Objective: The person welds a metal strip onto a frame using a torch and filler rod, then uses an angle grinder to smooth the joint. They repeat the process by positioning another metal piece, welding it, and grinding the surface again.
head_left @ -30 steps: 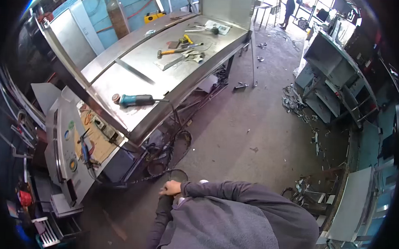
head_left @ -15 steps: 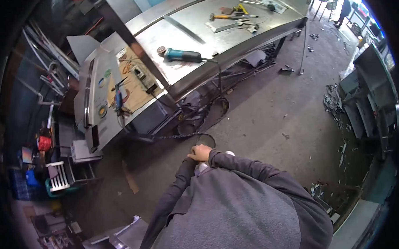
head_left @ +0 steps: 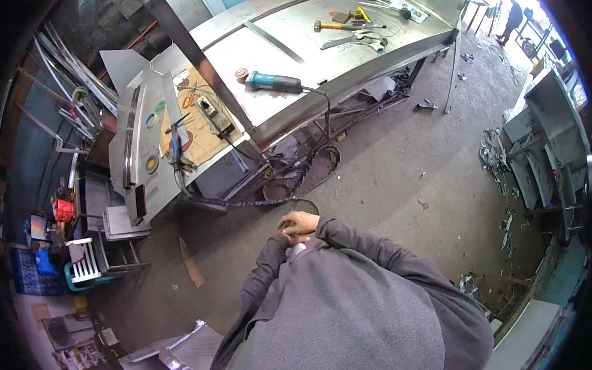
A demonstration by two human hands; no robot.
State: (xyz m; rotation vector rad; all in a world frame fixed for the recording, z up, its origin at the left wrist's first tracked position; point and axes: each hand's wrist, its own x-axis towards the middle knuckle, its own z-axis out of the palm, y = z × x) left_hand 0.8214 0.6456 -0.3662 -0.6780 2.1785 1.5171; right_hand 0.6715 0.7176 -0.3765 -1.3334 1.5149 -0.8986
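Observation:
My right hand (head_left: 301,222) is bent over in front of my chest, its fingers curled down toward my other hand. Just beneath it sits my left hand (head_left: 297,238), largely covered, with its fingers hidden. What the right fingers close on is too small to make out. Both hands are close to the front of my grey top (head_left: 357,311). Beyond them, a teal angle grinder (head_left: 273,82) lies on the metal workbench (head_left: 225,62), its cord hanging over the front edge.
A hammer (head_left: 344,26) and gloves (head_left: 369,40) lie farther back on the bench. At left, a blue power tool (head_left: 175,145) rests near brown cardboard (head_left: 203,146). Cables (head_left: 243,201) coil on the floor below. Metal scraps (head_left: 493,153) lie at right; a person (head_left: 512,21) stands far off.
My right hand has lifted slightly from the left one and its fingers have shifted, so more of the left hand shows below. The tools on the bench have stayed put.

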